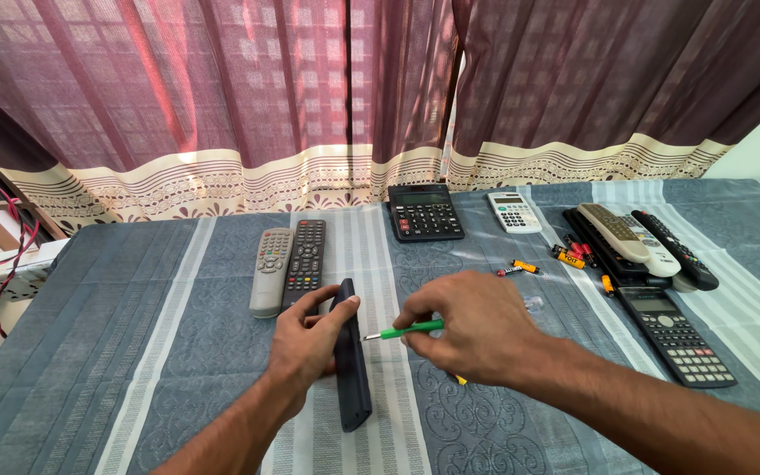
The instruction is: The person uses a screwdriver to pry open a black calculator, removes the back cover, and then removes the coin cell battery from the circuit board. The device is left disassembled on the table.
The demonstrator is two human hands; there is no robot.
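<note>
My left hand [305,339] grips a dark grey remote control [352,369], tilted on its long edge on the blue-grey patterned cloth [116,352]. My right hand [468,325] holds a small screwdriver [402,332] with a green handle; its metal tip points left at the side of the remote, almost touching it. A little yellow object peeks out under my right hand.
A grey remote [270,271] and a black remote [305,259] lie behind my left hand. Further back are a black calculator [424,211] and a white calculator [514,212]. Loose batteries [521,266], several remotes [639,242] and a dark calculator [675,334] lie at the right. Curtains hang behind.
</note>
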